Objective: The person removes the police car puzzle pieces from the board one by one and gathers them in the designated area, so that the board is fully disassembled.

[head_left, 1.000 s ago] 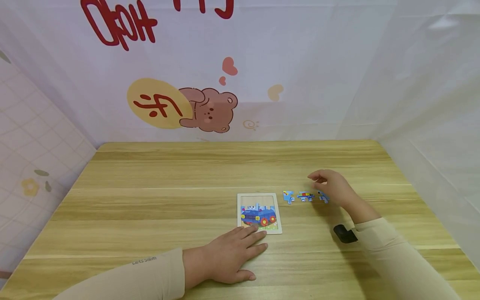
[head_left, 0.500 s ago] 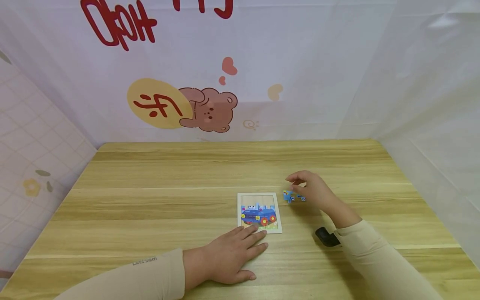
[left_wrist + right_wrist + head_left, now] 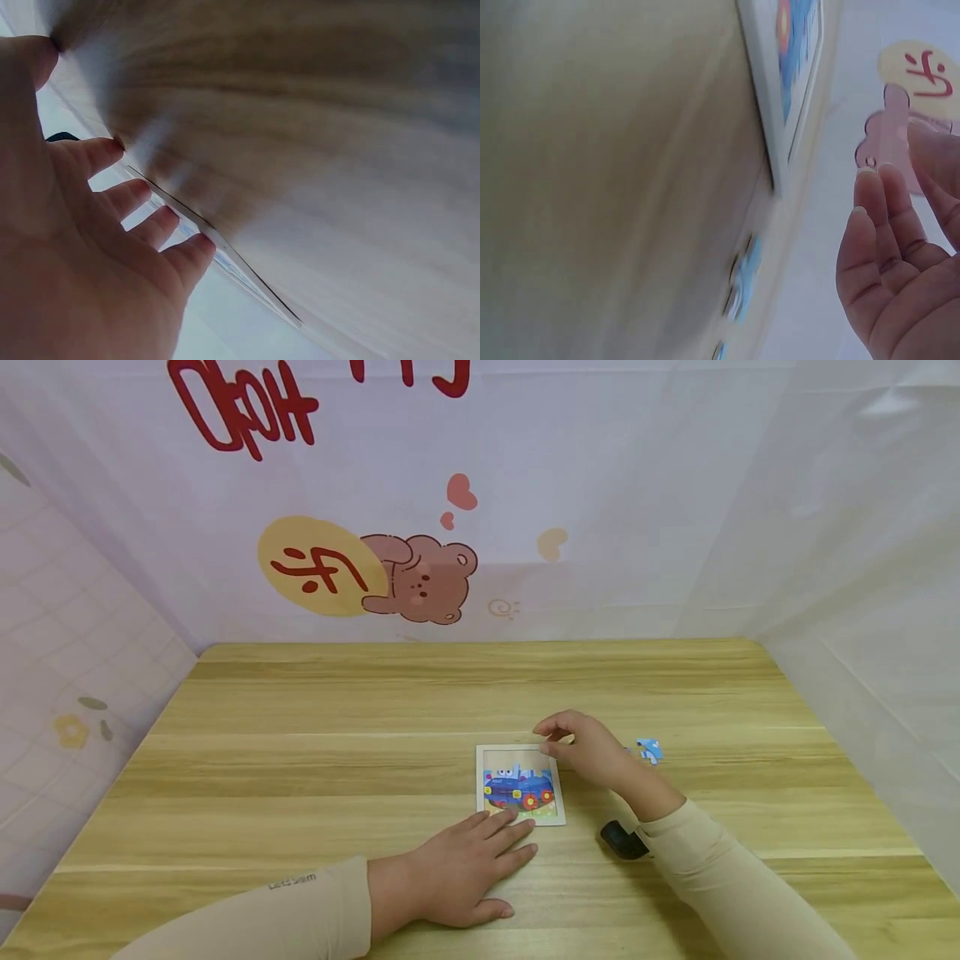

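My left hand (image 3: 465, 872) lies spread with its fingers nearly straight, fingertips at the lower edge of a puzzle frame with a pale rim (image 3: 517, 747). Inside the frame, a blue cartoon vehicle (image 3: 517, 787) fills the lower part, while the top strip shows bare backing. My right hand (image 3: 592, 756) hovers over the frame's upper right corner, fingers loosely bent, thumb apart from them. In the right wrist view nothing shows between those fingers. Beneath that hand lies a blue puzzle piece (image 3: 742, 277) on the table; the head view has another piece (image 3: 649, 750) right of it.
The wooden table (image 3: 300, 718) reaches back to a white cloth backdrop (image 3: 637, 485) printed with a bear. A black device (image 3: 624, 841) sits at my right wrist. Cloth also hangs along the left and right sides.
My right hand has moved left, from over the row of puzzle pieces to the frame's upper right corner, uncovering the rightmost piece. My left hand has stayed in place.
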`<state>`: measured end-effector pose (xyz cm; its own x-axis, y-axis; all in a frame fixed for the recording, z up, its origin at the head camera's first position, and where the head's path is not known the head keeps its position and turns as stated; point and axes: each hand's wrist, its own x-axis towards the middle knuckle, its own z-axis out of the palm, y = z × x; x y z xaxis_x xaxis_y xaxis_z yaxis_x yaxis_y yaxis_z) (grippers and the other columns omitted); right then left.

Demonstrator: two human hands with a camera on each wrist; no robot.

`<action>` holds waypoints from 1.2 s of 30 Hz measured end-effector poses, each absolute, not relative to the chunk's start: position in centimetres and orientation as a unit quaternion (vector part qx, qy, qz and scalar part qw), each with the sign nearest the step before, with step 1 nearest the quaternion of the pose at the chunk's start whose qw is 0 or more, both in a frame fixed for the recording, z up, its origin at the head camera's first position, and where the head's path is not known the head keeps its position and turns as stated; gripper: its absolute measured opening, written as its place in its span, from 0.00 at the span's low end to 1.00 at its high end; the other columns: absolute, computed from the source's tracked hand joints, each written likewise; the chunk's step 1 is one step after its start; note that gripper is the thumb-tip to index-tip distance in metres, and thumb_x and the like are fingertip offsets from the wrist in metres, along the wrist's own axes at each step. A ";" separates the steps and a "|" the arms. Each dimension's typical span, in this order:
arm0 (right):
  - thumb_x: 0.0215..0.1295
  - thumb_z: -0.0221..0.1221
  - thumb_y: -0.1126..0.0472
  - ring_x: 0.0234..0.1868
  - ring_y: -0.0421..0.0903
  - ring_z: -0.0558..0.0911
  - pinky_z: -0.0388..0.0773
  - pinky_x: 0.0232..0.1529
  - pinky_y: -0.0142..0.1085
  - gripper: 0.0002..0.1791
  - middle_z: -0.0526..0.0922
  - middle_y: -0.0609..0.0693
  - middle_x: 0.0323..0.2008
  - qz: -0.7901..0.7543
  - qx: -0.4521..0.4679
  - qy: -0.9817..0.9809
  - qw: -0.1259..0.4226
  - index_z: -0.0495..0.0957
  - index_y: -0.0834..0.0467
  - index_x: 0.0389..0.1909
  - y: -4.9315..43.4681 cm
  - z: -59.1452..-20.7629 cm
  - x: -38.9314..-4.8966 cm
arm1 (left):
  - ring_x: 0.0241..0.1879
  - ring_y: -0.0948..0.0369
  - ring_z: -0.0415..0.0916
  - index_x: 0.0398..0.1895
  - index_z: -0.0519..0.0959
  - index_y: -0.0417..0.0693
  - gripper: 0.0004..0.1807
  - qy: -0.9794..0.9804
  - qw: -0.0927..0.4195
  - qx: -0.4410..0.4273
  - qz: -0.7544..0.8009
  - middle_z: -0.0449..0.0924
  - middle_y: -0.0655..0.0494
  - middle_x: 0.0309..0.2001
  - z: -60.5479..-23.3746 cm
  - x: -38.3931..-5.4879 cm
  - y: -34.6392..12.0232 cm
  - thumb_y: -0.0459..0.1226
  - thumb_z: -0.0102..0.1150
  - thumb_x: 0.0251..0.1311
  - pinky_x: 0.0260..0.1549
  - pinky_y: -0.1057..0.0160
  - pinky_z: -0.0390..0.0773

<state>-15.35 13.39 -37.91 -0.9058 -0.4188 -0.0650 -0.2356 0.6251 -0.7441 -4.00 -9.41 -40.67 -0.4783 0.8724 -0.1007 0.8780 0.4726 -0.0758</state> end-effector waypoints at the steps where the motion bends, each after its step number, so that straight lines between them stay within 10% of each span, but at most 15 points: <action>1: 0.65 0.60 0.65 0.48 0.52 0.78 0.76 0.46 0.44 0.11 0.79 0.55 0.48 -0.392 -0.187 0.893 0.119 0.80 0.61 0.48 13.1 -37.9 -15.3 | 0.73 0.51 0.52 0.73 0.62 0.55 0.36 0.857 0.022 0.511 -0.059 0.56 0.52 0.73 -40.7 -4.0 -9.4 0.62 0.36 0.69 0.64 0.54 0.64; 36: 0.59 0.64 0.69 0.36 0.40 0.77 0.77 0.42 0.36 0.12 0.82 0.48 0.38 -0.289 -0.245 0.904 0.197 0.84 0.61 0.44 6.8 -38.5 -13.7 | 0.70 0.51 0.58 0.71 0.65 0.54 0.35 0.850 -0.033 0.521 -0.069 0.60 0.51 0.71 -41.0 -3.9 -9.7 0.62 0.39 0.67 0.63 0.56 0.64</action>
<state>-13.72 6.80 -38.48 -0.8027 -0.5564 -0.2146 -0.3292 0.7135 -0.6185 -3.91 -9.67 -40.95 -0.4544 0.8907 -0.0158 0.8816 0.4471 -0.1516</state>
